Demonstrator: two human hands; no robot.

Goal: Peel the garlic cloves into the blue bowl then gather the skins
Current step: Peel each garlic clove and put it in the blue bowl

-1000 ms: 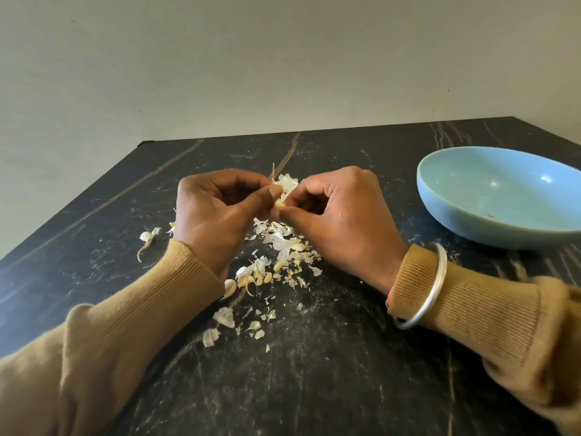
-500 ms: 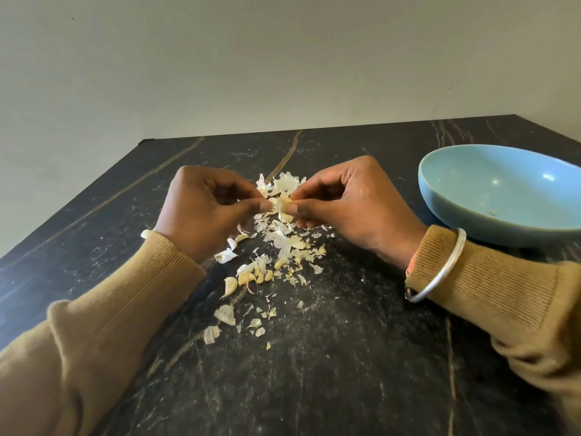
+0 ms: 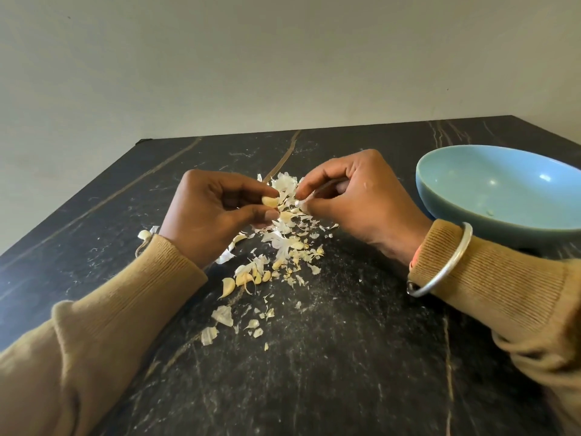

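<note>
My left hand [image 3: 210, 215] pinches a pale yellow garlic clove [image 3: 270, 201] between thumb and forefinger, above the table. A short gap to its right, my right hand [image 3: 355, 196] pinches a small white piece of skin [image 3: 298, 203] at its fingertips. Beneath and between both hands lies a scatter of white garlic skins [image 3: 284, 243] mixed with several cloves [image 3: 228, 286]. The blue bowl [image 3: 446, 196] stands to the right of my right hand; only a tiny speck shows inside it.
The black marble-patterned table [image 3: 345, 357] ends at a far edge against a plain wall. A stray clove [image 3: 144, 235] lies left of my left wrist. Loose skin flakes [image 3: 223, 316] trail toward me. A metal bangle [image 3: 440, 265] circles my right wrist.
My hands were pressed together on the clove; they have now drawn apart, the clove staying in the left and a bit of skin coming away in the right.
</note>
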